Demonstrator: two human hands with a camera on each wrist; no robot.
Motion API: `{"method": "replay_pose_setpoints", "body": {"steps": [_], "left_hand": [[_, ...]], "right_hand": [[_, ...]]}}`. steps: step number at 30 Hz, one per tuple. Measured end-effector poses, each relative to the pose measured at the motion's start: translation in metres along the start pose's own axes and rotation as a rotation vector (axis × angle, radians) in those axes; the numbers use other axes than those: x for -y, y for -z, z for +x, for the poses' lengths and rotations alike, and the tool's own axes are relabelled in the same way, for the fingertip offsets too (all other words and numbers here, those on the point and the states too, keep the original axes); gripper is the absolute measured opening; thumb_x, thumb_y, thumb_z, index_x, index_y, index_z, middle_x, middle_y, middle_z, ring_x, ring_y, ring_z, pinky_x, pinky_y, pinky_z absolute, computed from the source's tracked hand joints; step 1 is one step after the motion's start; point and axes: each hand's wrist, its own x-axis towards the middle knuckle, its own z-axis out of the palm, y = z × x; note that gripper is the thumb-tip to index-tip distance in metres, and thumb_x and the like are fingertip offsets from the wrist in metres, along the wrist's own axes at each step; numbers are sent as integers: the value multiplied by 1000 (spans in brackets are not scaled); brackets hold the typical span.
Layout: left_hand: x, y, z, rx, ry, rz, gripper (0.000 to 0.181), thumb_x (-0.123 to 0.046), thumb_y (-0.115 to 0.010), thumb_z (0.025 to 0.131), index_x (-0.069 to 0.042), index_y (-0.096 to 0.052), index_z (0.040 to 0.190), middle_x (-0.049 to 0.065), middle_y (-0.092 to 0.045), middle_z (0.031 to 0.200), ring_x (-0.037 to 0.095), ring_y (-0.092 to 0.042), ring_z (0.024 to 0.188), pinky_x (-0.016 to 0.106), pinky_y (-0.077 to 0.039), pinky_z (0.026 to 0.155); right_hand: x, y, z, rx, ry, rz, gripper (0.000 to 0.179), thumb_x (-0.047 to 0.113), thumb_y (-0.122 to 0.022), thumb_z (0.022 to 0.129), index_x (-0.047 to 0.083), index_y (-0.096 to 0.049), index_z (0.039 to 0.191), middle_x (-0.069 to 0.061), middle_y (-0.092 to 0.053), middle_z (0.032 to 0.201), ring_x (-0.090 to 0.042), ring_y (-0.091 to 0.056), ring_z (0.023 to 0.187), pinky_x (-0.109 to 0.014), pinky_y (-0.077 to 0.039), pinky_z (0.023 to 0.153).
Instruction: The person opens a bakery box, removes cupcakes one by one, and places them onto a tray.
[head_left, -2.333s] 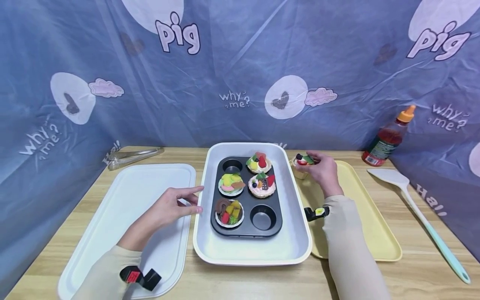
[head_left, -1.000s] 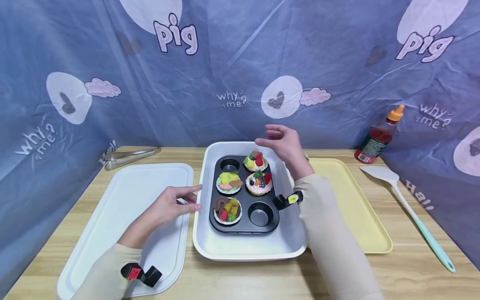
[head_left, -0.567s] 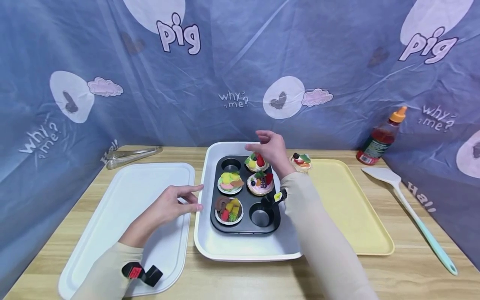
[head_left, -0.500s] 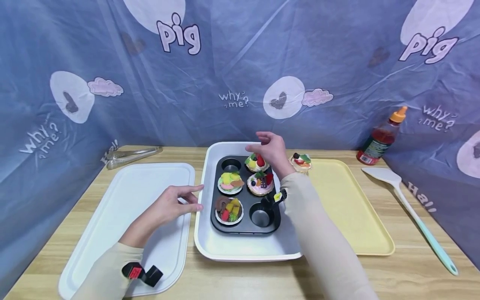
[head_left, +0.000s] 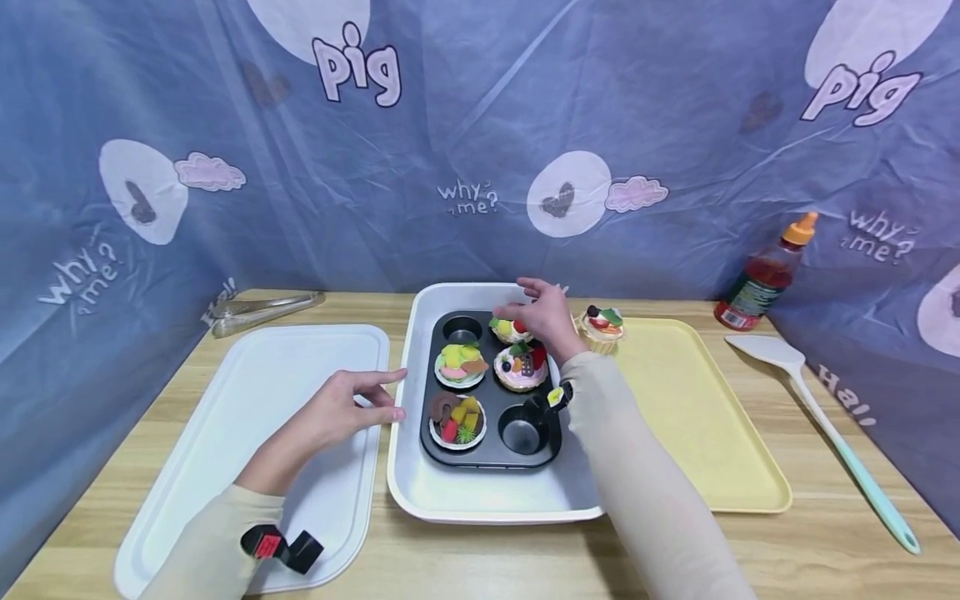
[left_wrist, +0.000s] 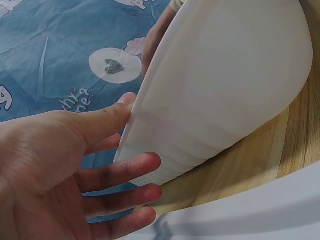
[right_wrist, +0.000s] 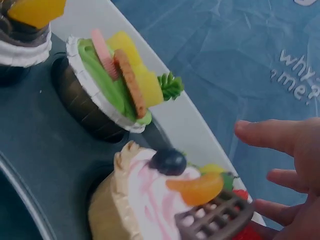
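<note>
My right hand (head_left: 547, 318) is over the back right fruit tart (head_left: 512, 332) in the black muffin tin (head_left: 487, 457), its fingers spread and partly covering that tart. A pink-cream tart (right_wrist: 160, 195) with a blueberry and waffle piece sits just in front of it. The tin's left column bears a green-cream tart (head_left: 461, 367) and a chocolate tart (head_left: 457, 423); its back left and front right cups are bare. The tin lies in a deep white pan (head_left: 495, 496). With thumb and forefinger tips, my left hand (head_left: 348, 408) touches the pan's left rim; its other fingers are loosely extended.
Another tart (head_left: 602, 330) stands at the back left of the yellow tray (head_left: 697, 417). A flat white tray (head_left: 247, 433) lies under my left forearm. Metal tongs (head_left: 262, 315) are at the back left; a sauce bottle (head_left: 761, 283) and a long spatula (head_left: 840, 442) are at the right.
My right hand has let go of the tart on the yellow tray and moved left over the muffin tin, then lowered toward the back right tart. The left hand stays at the pan's rim.
</note>
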Motion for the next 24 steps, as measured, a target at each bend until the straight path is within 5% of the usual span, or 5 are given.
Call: {"method": "replay_pose_setpoints", "body": {"steps": [8,24], "left_hand": [[1,1,-1,1,-6,-12,56,-22,-82,86,-5,-64,136,-1,-75,84,14,-65,87,27,-45,74],[3,-1,1,-1,0,-34,55,-20,-82,85,-5,-64,135,1,-75,82,14,-64,81,26,-42,69]], "right_hand": [[-9,-3,3,7,31,-182,79,19,-87,79,8,-50,147,-19,-49,152,-32,-56,130,-44,-48,106],[-17,-4,7,14,64,-277,75,12,-90,73,4,-58,140,-16,-64,137,-30,-60,127,-40,-46,108]]}}
